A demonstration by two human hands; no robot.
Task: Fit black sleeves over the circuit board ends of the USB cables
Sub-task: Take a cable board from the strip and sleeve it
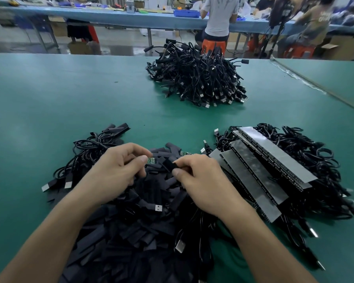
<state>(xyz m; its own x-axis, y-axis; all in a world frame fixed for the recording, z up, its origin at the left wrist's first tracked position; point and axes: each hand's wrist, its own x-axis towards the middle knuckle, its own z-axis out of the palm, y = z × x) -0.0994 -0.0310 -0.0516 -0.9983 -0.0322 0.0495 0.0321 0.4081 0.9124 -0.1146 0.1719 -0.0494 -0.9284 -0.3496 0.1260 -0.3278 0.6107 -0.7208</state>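
By the near edge of the green bench (pixel 49 94), over a heap of flat black sleeves (pixel 131 231), the left hand (pixel 112 172) has its grip pinched on a small green circuit board (pixel 151 160). The right hand (pixel 200 180) pinches one soft black sleeve (pixel 168 165) just beside it. If the sleeve's mouth is squashed flat, the board could catch and slip out.

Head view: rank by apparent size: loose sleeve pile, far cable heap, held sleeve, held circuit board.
1. loose sleeve pile, though nearness inflates it
2. far cable heap
3. held sleeve
4. circuit board, partly hidden, so 3 versus 4 unsure
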